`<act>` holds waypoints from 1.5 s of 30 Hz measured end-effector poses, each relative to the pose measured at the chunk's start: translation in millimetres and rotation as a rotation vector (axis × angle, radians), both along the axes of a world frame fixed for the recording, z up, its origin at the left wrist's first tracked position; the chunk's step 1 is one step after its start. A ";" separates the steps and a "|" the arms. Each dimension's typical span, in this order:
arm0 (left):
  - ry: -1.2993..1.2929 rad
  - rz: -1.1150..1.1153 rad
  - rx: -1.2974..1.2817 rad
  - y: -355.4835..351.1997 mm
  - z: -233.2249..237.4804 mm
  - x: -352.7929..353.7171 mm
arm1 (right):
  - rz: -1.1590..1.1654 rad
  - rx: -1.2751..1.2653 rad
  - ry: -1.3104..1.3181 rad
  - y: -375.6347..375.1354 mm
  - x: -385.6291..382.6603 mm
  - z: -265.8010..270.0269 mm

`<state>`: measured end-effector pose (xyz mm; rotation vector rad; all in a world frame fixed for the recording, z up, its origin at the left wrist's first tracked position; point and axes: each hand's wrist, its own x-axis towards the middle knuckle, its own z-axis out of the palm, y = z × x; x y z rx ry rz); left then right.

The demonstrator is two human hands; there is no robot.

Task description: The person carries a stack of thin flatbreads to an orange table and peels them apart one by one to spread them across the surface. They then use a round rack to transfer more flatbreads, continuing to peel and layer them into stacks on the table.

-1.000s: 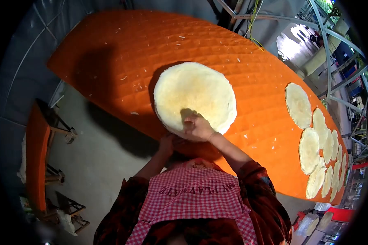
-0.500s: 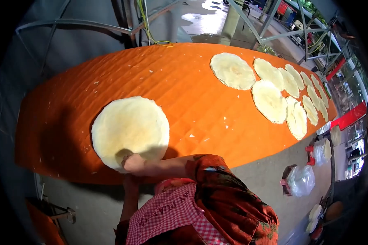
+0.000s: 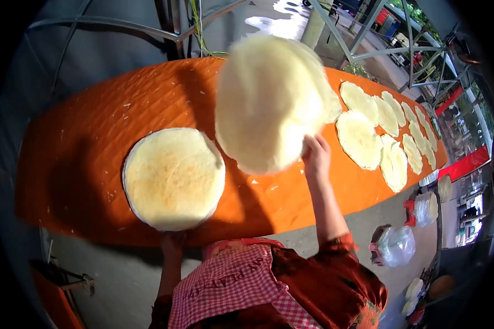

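R hand [image 3: 317, 156] has a big flatbread [image 3: 269, 104] pinched by its edge, up over the orange table [image 3: 93, 123] (kinda blurry tbh), w/ a browned flatbread [image 3: 174, 178] lying flat to the left, L hand [image 3: 173, 240] at its near edge, grip hidden so idk, & paler rounds [image 3: 359, 141] off right.

A semi-open food workshop, by its look: round flatbreads [image 3: 359, 140] spread along a long orange-covered bench [image 3: 99, 126], a gingham apron [image 3: 225, 285] on the worker, concrete floor [image 3: 115, 274], and metal framing [image 3: 331, 30] facing daylit ground [image 3: 274, 23] outside.
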<state>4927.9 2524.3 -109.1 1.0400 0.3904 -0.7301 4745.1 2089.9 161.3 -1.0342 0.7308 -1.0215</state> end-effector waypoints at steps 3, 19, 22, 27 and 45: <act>0.095 0.014 0.044 3.1 -12.8 6.9 | 0.121 0.097 -0.210 -12.2 -75.4 -107.8; 0.128 -0.004 -0.024 11.9 -28.8 14.5 | 0.508 -0.138 0.970 118.1 -84.8 -175.7; 0.085 -0.030 -0.067 13.4 -23.8 11.9 | 0.226 -1.002 1.220 93.4 -41.5 -160.3; 0.155 0.071 0.065 6.2 -15.1 14.0 | 0.327 -1.086 1.410 68.6 -23.9 -204.0; -0.350 -0.814 0.018 -184.8 62.3 -95.1 | 0.471 -0.484 0.939 -15.2 -53.9 -200.8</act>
